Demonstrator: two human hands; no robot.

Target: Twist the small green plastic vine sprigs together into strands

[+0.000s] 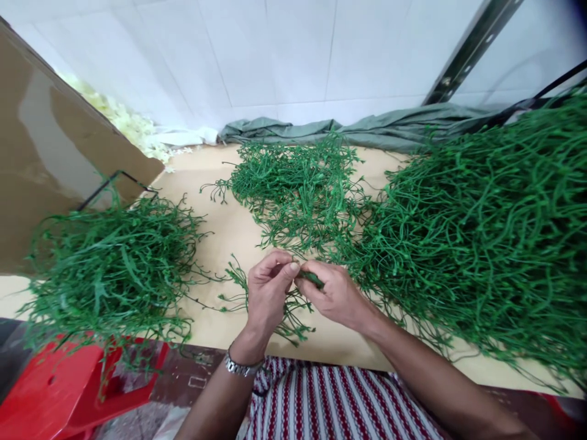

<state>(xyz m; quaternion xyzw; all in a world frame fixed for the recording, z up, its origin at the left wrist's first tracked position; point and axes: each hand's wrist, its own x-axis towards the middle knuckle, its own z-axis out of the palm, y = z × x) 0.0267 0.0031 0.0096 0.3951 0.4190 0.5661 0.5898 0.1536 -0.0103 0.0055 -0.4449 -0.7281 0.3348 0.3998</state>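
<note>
Both hands meet over the front middle of the table. My left hand [269, 288] pinches with thumb and forefinger at the end of a green plastic stem. Right beside it, my right hand [334, 292] is closed, with a bit of green stem [312, 278] showing between its thumb and fingers. Loose branched sprigs [293, 321] lie under and between my wrists, and another sprig [235, 275] is just left of my left hand. Behind my fingers spreads a middle heap of green artificial stems [302, 189].
A very large heap of green stems [486, 238] covers the right side. A smaller heap [114, 275] hangs over the table's front left edge, above a red stool [59, 391]. A cardboard box [59, 153] stands at left. Grey-green cloth [367, 131] lies along the wall.
</note>
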